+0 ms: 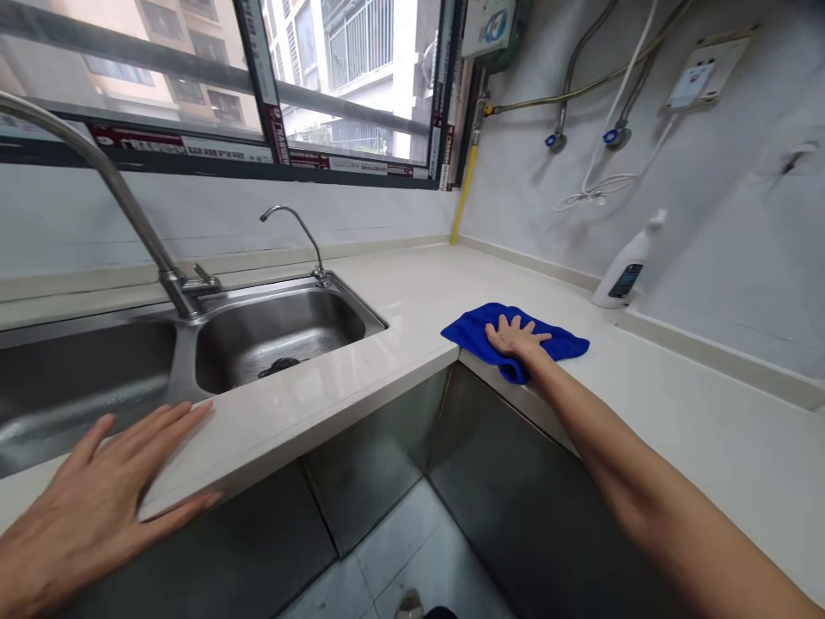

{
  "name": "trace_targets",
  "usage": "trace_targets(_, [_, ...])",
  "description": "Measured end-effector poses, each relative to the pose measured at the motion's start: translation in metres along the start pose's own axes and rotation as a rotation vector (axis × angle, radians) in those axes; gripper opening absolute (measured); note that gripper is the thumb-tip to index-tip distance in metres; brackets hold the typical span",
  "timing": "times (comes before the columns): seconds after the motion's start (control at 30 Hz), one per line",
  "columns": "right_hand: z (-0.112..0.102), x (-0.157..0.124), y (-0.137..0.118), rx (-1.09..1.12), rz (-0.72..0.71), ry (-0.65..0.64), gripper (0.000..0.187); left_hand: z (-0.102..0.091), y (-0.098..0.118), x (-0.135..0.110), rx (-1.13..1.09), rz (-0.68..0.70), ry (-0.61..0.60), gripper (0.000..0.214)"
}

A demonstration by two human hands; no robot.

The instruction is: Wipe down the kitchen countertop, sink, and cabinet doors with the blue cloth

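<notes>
A blue cloth (473, 329) lies spread at the inner corner of the white countertop (412, 297), one fold hanging over the front edge. Flat on top of it rests my right hand (516, 335), fingers spread. My left hand (109, 481) is at the counter's front edge beside the sink, fingers stretched out, thumb lower along the edge, holding nothing. Between the two hands runs the front strip of the counter.
A double steel sink (186, 361) with a large faucet (129, 189) and a slim tap (302, 228) stands at left. A white spray bottle (628, 265) is against the right wall. Hoses and a yellow pipe (465, 193) run near the corner. Dark cabinets (387, 464) stand below.
</notes>
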State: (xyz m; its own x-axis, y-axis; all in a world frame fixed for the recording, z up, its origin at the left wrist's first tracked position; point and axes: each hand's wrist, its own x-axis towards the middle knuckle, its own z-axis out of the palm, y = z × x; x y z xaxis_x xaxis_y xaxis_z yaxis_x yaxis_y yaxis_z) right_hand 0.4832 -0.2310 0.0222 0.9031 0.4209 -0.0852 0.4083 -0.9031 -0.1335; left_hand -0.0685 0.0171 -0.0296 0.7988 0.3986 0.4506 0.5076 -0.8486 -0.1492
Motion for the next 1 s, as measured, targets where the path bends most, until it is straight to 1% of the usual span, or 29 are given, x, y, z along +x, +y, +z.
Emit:
trace_targets(0.1, [0.003,0.0,-0.037,-0.002,-0.082,-0.016,0.073,-0.01,0.008,0.002,-0.01,0.039,0.047,0.08])
trace_targets(0.2, [0.007,-0.012,-0.078,-0.016,-0.152,-0.032,0.074,-0.013,0.012,0.004,0.058,0.116,0.109,0.083])
trace_targets(0.3, [0.014,-0.04,-0.121,-0.033,-0.266,-0.035,0.073,-0.009,0.011,0.004,0.107,0.167,0.136,0.086])
trace_targets(0.4, [0.021,-0.076,-0.158,-0.033,-0.416,-0.035,0.073,-0.005,0.008,0.004,0.093,0.153,0.131,0.087])
trace_targets(0.47, [0.026,-0.1,-0.176,-0.015,-0.502,-0.037,0.074,-0.004,0.007,0.004,0.049,0.113,0.094,0.087])
trace_targets(0.6, [0.032,-0.142,-0.197,0.05,-0.632,-0.037,0.078,-0.01,0.007,0.006,-0.107,-0.027,-0.129,0.083])
trace_targets(0.63, [0.033,-0.152,-0.201,0.066,-0.655,-0.039,0.079,-0.012,0.008,0.007,-0.127,-0.025,-0.141,0.079])
trace_targets(0.67, [0.035,-0.162,-0.204,0.08,-0.677,-0.044,0.08,-0.014,0.009,0.008,-0.131,0.006,-0.116,0.074])
trace_targets(0.77, [0.039,-0.192,-0.217,0.116,-0.745,-0.064,0.081,-0.021,0.013,0.01,-0.089,0.179,0.073,0.067])
trace_targets(0.83, [0.041,-0.208,-0.225,0.139,-0.797,-0.075,0.081,-0.024,0.017,0.01,-0.088,0.235,0.141,0.066])
trace_targets(0.9, [0.041,-0.218,-0.23,0.161,-0.859,-0.104,0.082,-0.027,0.022,0.01,-0.156,0.203,0.133,0.066])
trace_targets(1.0, [0.034,-0.23,-0.224,0.235,-0.973,-0.193,0.08,-0.034,0.034,0.012,-0.382,0.042,0.103,0.059])
